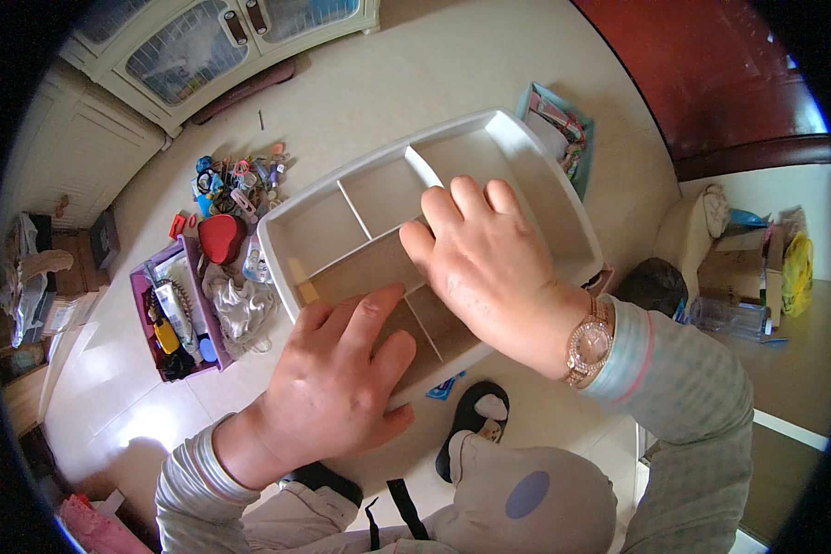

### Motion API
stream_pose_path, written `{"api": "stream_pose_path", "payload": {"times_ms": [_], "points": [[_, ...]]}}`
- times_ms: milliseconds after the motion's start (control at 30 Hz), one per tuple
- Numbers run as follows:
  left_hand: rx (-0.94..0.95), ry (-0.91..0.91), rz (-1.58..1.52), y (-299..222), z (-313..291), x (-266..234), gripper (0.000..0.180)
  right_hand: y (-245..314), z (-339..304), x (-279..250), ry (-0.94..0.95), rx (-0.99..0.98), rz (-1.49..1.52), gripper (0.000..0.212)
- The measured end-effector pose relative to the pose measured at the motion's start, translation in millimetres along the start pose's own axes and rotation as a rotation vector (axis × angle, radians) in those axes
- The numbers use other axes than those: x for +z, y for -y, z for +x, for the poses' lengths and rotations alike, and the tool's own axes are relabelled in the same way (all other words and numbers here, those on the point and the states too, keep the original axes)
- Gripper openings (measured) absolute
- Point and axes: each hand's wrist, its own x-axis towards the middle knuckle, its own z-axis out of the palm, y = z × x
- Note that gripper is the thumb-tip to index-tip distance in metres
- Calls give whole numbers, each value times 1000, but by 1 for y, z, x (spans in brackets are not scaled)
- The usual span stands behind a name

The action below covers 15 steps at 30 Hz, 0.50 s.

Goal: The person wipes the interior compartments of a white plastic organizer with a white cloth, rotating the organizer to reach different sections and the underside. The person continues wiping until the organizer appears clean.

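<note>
A white divided organizer tray (535, 175) is held up over the floor, its compartments holding nothing I can see. My left hand (337, 383) grips the tray's near edge, thumb on the rim and fingers curled over it. My right hand (485, 263), with a sparkly wristwatch (589, 343) on its wrist, reaches into the tray's middle, fingertips pressing on the inner dividers. A thin white divider (422, 167) stands between two far compartments. Both sleeves are striped grey-green.
On the floor at left sit a purple box (140, 300) of cosmetics, a red heart-shaped case (221, 237), crumpled silvery fabric (240, 309) and a pile of small trinkets (235, 175). A teal box (563, 125) lies beyond the tray. Cabinets stand at top left.
</note>
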Motion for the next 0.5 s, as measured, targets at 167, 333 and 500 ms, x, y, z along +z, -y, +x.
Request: {"api": "stream_pose_path", "payload": {"times_ms": [167, 333, 500], "points": [[-11, -1, 22, 0, 1, 1, 53, -10, -3, -29, 67, 53, 66, 10], [0, -83, 13, 0, 0, 5, 48, -59, -17, -87, 53, 183, 252, 13], [-1, -92, 18, 1, 0, 8, 51, -67, -32, -94, 116, 231, 608, 15]]}}
